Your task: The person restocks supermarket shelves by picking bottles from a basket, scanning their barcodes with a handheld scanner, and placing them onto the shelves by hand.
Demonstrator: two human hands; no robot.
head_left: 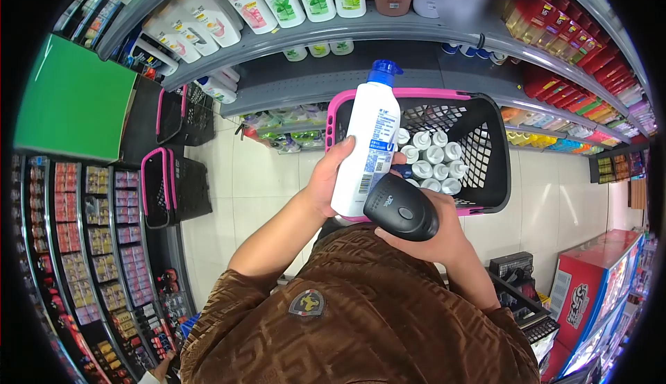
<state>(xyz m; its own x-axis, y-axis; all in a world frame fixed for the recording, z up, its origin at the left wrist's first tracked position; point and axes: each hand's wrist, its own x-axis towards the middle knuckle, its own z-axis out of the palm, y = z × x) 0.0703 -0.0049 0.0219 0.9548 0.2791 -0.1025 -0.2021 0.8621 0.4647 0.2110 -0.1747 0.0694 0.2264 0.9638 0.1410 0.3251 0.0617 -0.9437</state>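
Note:
My left hand (pixel 329 176) is wrapped round a tall white bottle (pixel 363 148) with a blue pump cap, its printed back label and barcode turned up toward me. My right hand (pixel 440 226) holds a black handheld scanner (pixel 401 208), whose front end is over the lower right edge of the bottle, near the barcode. Beneath both hands stands a black basket (pixel 491 158) with a pink rim, holding several upright bottles with white pump tops (pixel 435 155). The right hand's fingers are partly hidden by the scanner.
Shelves (pixel 277 44) of shampoo bottles run across the front. More black baskets (pixel 191 183) with pink handles stand at the left, by packed racks (pixel 100 245). A red display case (pixel 590 280) is at the lower right. Another person's hand (pixel 164 367) shows at the lower left.

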